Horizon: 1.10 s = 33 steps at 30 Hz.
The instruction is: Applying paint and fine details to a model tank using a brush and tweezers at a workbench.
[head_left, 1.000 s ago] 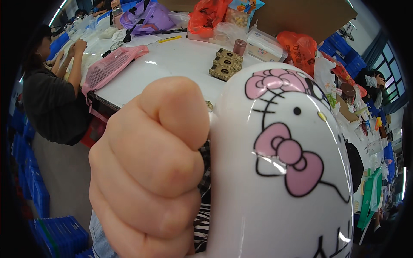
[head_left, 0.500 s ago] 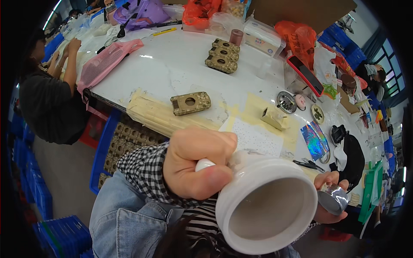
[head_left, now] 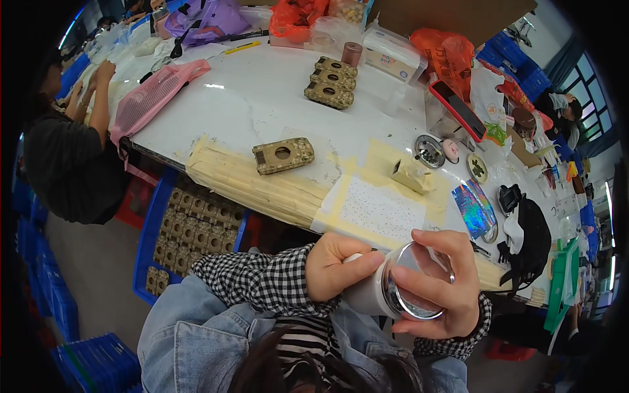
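Gripping white mug [head_left: 364, 296] by handle, L hand [head_left: 335, 267] is curled tight; R hand [head_left: 458, 291], fingers bent apart, clasps silver lid [head_left: 415, 257] at mug's mouth. Mug's just this side of dotted sheet [head_left: 380, 206]. Camo shell [head_left: 268, 158] up-L of sheet; blue crate [head_left: 150, 243] w/ more shells [head_left: 202, 232], down-L; red-edged phone [head_left: 457, 110], up-R.

- The things are carried by a white table [head_left: 229, 118], its near edge covered with yellowish tape [head_left: 262, 188].
- Three camouflage pieces [head_left: 329, 81] are lined up in a row; another camouflage piece [head_left: 267, 158] is set apart, nearer the edge.
- A dotted white sheet [head_left: 377, 208] is bordered by tape.
- A pink mesh bag [head_left: 154, 98] is laid at the left, a yellow cutter [head_left: 243, 47] farther back.
- An iridescent sheet [head_left: 469, 208] is placed at the right.
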Tool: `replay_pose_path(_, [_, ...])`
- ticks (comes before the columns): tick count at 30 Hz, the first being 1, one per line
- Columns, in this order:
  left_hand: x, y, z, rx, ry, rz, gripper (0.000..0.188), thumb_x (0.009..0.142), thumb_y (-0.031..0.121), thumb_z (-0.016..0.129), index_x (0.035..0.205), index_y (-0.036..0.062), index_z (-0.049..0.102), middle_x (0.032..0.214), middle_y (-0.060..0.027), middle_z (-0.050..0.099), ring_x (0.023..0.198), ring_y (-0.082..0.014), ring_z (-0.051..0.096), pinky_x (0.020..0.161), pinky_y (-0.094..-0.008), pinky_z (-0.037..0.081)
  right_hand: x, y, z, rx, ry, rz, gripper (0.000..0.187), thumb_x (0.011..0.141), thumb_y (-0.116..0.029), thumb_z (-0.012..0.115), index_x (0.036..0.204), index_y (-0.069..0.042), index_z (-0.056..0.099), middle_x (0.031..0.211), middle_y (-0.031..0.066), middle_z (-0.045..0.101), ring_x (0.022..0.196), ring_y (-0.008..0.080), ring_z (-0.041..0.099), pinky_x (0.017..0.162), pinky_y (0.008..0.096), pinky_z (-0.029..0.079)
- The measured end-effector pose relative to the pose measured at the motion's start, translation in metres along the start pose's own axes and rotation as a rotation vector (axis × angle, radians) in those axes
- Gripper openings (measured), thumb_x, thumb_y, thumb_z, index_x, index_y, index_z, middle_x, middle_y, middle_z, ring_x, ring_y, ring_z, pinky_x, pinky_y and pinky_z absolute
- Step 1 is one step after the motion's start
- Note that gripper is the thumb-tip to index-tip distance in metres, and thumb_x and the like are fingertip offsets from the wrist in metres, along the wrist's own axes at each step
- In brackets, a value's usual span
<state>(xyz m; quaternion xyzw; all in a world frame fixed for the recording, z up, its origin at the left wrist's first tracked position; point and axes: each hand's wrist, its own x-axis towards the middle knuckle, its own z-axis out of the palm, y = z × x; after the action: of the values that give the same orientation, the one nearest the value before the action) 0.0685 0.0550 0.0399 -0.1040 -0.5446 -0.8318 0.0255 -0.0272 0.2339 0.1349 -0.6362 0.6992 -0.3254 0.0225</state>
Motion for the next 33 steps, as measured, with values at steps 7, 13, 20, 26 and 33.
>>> replay_pose_path(7, [-0.003,0.007,0.0,0.105,0.059,0.039,0.023,0.093,0.013,0.049,0.091,-0.0034,0.065,0.09,-0.0073,0.066,0.083,-0.0079,0.057,0.075,-0.024,0.045,0.0,-0.023,0.025,-0.397,0.209,0.199,0.061,0.056,-0.032,0.083,0.111,-0.014,0.067,0.112,0.0193,0.048,0.09,0.0295,0.051,0.075,0.0344,0.048])
replay_pose_path(13, [-0.002,-0.007,-0.003,0.041,0.006,0.019,0.029,0.092,0.015,0.051,0.068,0.0002,0.06,0.063,0.0015,0.055,0.062,-0.0031,0.045,0.055,-0.0227,0.038,0.0,0.004,0.006,0.041,-0.034,-0.074,0.051,0.063,-0.03,0.079,0.111,-0.015,0.067,0.114,0.018,0.048,0.095,0.029,0.05,0.08,0.0366,0.043])
replay_pose_path(20, [-0.003,-0.01,0.006,-0.077,-0.039,-0.186,0.033,0.091,0.02,0.055,0.064,0.002,0.058,0.057,0.0062,0.049,0.057,0.0,0.038,0.05,-0.0217,0.033,-0.003,0.02,0.005,0.382,-0.146,-0.242,0.045,0.064,-0.032,0.079,0.106,-0.019,0.07,0.118,0.0164,0.048,0.1,0.0266,0.049,0.082,0.0344,0.04])
replay_pose_path(26, [-0.005,-0.005,0.004,0.138,0.082,-0.034,0.032,0.091,0.017,0.054,0.064,0.0004,0.057,0.057,-0.0002,0.053,0.057,-0.0029,0.045,0.052,-0.0233,0.039,-0.014,-0.023,0.021,-0.298,0.073,0.175,0.051,0.065,-0.044,0.076,0.109,-0.018,0.068,0.109,0.014,0.048,0.096,0.0265,0.049,0.076,0.0333,0.044])
replay_pose_path(33, [0.0,-0.007,0.002,0.187,-0.012,0.029,0.034,0.09,0.015,0.055,0.059,0.001,0.053,0.056,-0.0009,0.052,0.056,-0.0042,0.044,0.051,-0.0244,0.037,-0.011,0.007,-0.012,-0.027,-0.215,-0.094,0.063,0.069,-0.047,0.071,0.122,-0.014,0.059,0.118,0.0208,0.047,0.089,0.0312,0.051,0.074,0.0396,0.043])
